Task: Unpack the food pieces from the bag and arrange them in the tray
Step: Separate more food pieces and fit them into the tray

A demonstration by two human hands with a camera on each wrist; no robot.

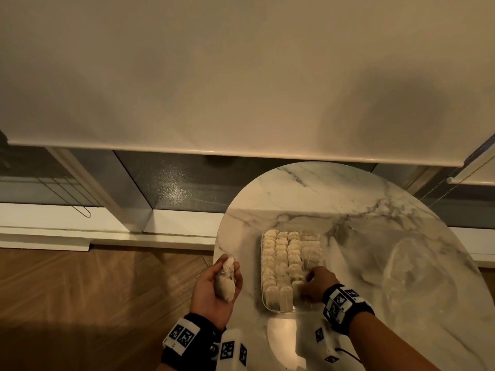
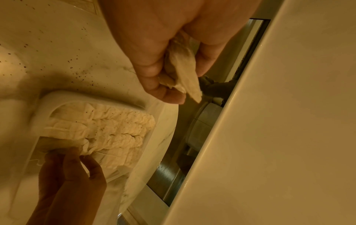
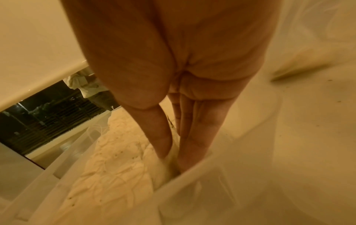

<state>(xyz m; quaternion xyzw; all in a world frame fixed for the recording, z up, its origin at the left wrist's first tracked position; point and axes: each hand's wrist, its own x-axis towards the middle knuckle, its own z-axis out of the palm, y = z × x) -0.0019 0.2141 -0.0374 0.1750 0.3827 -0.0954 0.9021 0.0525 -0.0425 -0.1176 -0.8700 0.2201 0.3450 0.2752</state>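
Observation:
Pale paper food pouches [image 1: 284, 259] stand in tight rows in a clear plastic tray [image 1: 263, 303] on the marble table. My left hand [image 1: 230, 269] hovers palm-up off the table's left edge and holds a small bunch of pouches [image 1: 225, 283]. In the left wrist view the left hand [image 2: 187, 85] curls its thumb and fingers round that bunch [image 2: 181, 67]. My right hand [image 1: 308, 283] reaches into the tray's near right corner. In the right wrist view the right hand [image 3: 173, 161] pinches one pouch [image 3: 169, 169] between thumb and fingers, low against the tray wall [image 3: 192, 182].
A crumpled clear plastic bag [image 1: 412, 279] lies on the round marble table [image 1: 348, 199] right of the tray. Dark crumbs speckle the tabletop. A wooden floor [image 1: 93, 290] drops away to the left, and a window blind [image 1: 241, 76] hangs beyond the table.

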